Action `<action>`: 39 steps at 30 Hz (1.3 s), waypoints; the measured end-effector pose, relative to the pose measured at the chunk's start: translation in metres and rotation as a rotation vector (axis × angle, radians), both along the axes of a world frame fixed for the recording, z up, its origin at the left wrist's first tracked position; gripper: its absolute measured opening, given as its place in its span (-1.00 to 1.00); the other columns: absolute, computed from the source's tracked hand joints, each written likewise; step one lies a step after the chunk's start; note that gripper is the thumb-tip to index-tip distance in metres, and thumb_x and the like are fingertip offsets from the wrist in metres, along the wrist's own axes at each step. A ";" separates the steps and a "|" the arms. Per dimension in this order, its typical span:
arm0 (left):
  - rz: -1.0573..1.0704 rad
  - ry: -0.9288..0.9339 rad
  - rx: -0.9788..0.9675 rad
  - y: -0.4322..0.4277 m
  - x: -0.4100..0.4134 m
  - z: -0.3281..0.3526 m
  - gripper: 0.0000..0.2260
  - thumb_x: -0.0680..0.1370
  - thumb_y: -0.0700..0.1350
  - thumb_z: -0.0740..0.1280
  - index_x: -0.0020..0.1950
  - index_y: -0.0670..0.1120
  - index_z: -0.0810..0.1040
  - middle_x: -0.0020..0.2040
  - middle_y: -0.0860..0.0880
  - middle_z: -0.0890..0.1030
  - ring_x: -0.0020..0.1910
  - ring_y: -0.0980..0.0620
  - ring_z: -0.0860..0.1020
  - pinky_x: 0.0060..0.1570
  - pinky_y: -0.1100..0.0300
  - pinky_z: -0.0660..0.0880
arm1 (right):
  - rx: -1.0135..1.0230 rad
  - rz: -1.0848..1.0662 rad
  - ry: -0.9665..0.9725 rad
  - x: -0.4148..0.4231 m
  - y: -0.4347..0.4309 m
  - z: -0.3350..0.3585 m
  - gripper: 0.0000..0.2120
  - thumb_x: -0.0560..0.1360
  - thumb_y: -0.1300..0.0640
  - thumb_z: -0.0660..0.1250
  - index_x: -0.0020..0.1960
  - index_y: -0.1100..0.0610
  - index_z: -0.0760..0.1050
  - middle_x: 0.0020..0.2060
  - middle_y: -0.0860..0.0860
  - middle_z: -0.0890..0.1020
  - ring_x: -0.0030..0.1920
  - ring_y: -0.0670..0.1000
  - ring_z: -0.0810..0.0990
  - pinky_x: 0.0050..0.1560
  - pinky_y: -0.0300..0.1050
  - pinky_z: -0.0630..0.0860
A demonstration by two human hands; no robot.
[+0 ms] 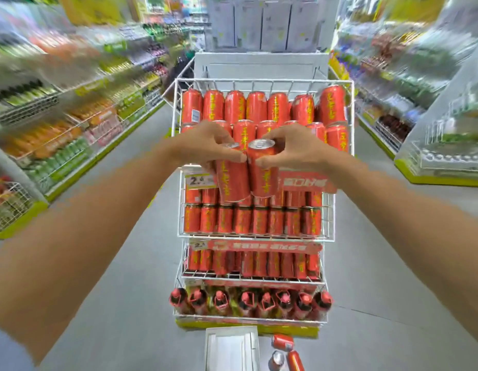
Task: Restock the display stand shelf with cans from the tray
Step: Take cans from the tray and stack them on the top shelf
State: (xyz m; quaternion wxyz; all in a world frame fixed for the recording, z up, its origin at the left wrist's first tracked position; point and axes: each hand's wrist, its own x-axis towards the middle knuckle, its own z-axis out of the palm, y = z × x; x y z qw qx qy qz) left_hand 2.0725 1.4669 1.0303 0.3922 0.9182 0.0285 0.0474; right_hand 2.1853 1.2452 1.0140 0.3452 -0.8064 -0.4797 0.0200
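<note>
Cans, one per hand: my left hand (208,145) grips the left can (232,180), my right hand (294,151) the right can (263,170) (they touch), in front of the stand's top shelf (259,81); loose cans (283,343) lie on the floor right of the tray (230,346).

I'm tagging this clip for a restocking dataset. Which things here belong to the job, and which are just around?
Job:
- left hand gripping a red can
- right hand gripping a second can
- wire display stand
- white tray on the floor
- loose cans beside it, probably stock

Just around:
- left aisle shelves
- right aisle shelves
- bottles on the stand's bottom tier
</note>
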 end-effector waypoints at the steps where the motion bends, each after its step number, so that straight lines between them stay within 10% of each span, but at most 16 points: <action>1: -0.003 -0.019 0.006 0.002 0.006 0.011 -0.60 0.40 0.06 0.61 0.04 -0.20 0.68 -0.21 -0.20 0.62 -0.29 -0.06 0.66 -0.18 -0.23 0.68 | 0.012 -0.014 -0.026 0.004 0.002 0.010 -0.62 0.38 -0.11 0.55 -0.14 0.23 0.64 -0.40 -0.02 0.47 -0.34 -0.13 0.37 -0.28 -0.08 0.29; 9: -0.045 -0.174 -0.033 0.014 0.076 0.055 -0.53 0.32 0.06 0.66 0.06 -0.15 0.59 -0.23 -0.21 0.57 -0.45 0.07 0.58 -0.32 -0.04 0.64 | 0.092 -0.117 -0.023 0.043 0.001 0.052 -0.87 0.42 0.06 0.58 -0.17 0.10 0.69 -0.42 -0.01 0.59 -0.35 -0.22 0.44 -0.28 -0.23 0.36; 20: 0.005 -0.263 -0.110 -0.030 0.171 0.074 -0.36 0.18 0.29 0.63 -0.04 -0.20 0.64 -0.14 -0.33 0.70 -0.22 -0.27 0.72 -0.35 -0.26 0.65 | 0.115 -0.294 -0.079 0.129 -0.040 0.083 -0.64 0.38 -0.12 0.52 0.01 0.14 0.71 -0.19 0.25 0.68 -0.24 -0.08 0.50 -0.16 -0.08 0.38; 29: 0.174 -0.273 -0.029 -0.049 0.230 0.072 -0.40 0.12 0.39 0.58 -0.15 -0.09 0.68 -0.30 -0.14 0.72 -0.36 -0.14 0.72 -0.36 -0.07 0.69 | 0.146 -0.311 -0.073 0.211 -0.040 0.063 -0.50 0.34 -0.27 0.50 0.09 0.09 0.70 -0.29 -0.17 0.61 -0.31 -0.24 0.53 -0.20 -0.29 0.38; 39: 0.231 -0.162 -0.085 -0.046 0.264 0.059 -0.46 0.24 0.29 0.62 -0.09 -0.14 0.71 -0.21 -0.09 0.68 -0.36 -0.09 0.65 -0.34 -0.07 0.69 | 0.092 -0.308 -0.095 0.251 -0.034 0.049 -0.43 0.35 -0.33 0.44 0.17 0.06 0.69 -0.18 -0.14 0.69 -0.20 -0.21 0.61 -0.14 -0.29 0.43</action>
